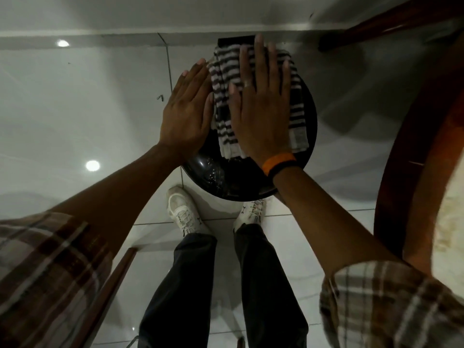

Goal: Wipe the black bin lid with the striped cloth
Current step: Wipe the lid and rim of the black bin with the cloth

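The wiping step is in hand. The striped cloth (253, 96) is lying folded across the far half of the black bin lid (310, 136), reaching from the lid's 12 o'clock edge down toward its middle. The right hand (261, 106) is pressing flat on the cloth, fingers spread and straight, palm down, gripping nothing. The left hand (187, 109) is resting at the lid's 9 o'clock rim, fingers together and extended, its inner edge touching the cloth's left border; it seems to be steadying the lid or the cloth rather than grasping either.

The near part of the lid, around 6 to 7 o'clock, is showing bare and glossy with pale specks (213, 172), so that area likely needs attention. The next move probably calls for dragging the cloth toward the person under steady palm pressure, keeping the lid from tipping.

A round wooden table (411, 151) is curving close at 3 o'clock of the bin, limiting elbow room on the right. The person's white shoes (185, 212) are standing on the tiled floor (75, 96) just below the lid, and the wall skirting (100, 41) is sitting directly behind it.
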